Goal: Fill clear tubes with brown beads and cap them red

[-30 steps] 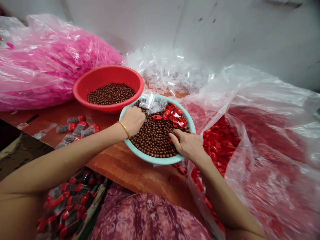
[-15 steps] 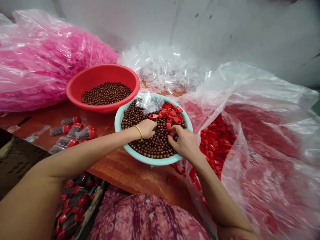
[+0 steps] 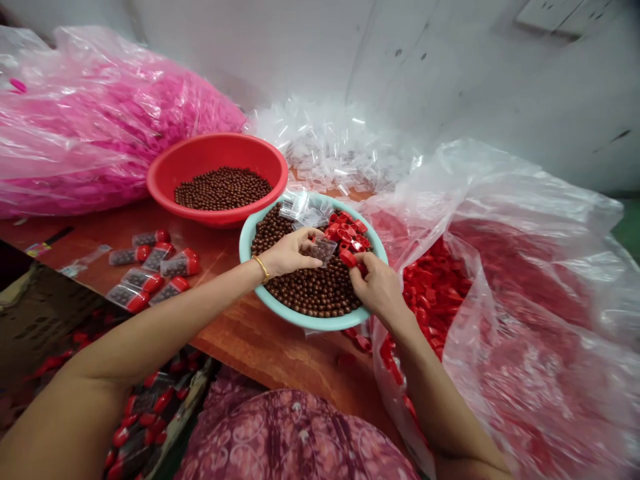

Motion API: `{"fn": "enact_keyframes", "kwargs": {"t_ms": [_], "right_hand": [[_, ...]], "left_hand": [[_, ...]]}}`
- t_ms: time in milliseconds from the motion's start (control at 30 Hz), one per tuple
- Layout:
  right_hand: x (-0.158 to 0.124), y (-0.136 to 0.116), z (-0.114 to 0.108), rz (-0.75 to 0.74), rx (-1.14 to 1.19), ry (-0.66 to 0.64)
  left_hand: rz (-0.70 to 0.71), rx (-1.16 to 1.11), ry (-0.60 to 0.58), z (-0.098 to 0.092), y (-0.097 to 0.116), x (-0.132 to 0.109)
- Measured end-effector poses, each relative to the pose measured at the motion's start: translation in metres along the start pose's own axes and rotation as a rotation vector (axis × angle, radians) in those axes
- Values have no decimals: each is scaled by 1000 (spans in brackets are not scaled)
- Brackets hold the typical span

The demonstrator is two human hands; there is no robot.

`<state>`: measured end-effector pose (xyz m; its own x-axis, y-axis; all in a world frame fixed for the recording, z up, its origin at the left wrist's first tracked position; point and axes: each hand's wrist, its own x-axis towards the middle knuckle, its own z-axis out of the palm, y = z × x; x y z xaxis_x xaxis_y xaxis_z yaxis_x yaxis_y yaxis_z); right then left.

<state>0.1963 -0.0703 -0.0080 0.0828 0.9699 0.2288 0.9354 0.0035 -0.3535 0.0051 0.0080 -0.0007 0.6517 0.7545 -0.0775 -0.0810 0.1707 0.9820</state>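
Note:
Over the pale blue basin of brown beads, my left hand is closed around a clear plastic container with dark beads showing inside. My right hand, at the basin's right side, pinches a red cap between thumb and fingers. The cap is apart from the container, a short way to its right. A heap of loose red caps lies on the beads just beyond my hands. Beside them at the basin's far rim rest several empty clear containers.
A red basin of beads stands behind left. Filled red-capped containers lie on the table; more fill a carton below. Clear containers are heaped at the wall. A pink-filled bag and an open bag of red caps flank the basins.
My left hand has lifted from the beads with a bead-filled container now showing. My right hand now shows a red cap in its pinch. The view has shifted slightly.

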Motion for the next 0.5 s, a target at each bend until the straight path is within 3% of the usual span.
{"fn": "enact_keyframes", "kwargs": {"t_ms": [67, 200, 333, 400, 500], "right_hand": [[0, 0, -2, 111, 180, 46], [8, -10, -10, 76, 535, 63], [22, -25, -19, 61, 811, -99], [28, -29, -20, 13, 870, -175], [34, -28, -17, -76, 875, -191]], "left_hand": [[-1, -39, -28, 1, -1, 0], [-59, -101, -118, 0, 1, -3], [-133, -144, -172, -2, 6, -7], [-146, -163, -195, -3, 6, -8], [-138, -173, -204, -3, 6, -8]]}}
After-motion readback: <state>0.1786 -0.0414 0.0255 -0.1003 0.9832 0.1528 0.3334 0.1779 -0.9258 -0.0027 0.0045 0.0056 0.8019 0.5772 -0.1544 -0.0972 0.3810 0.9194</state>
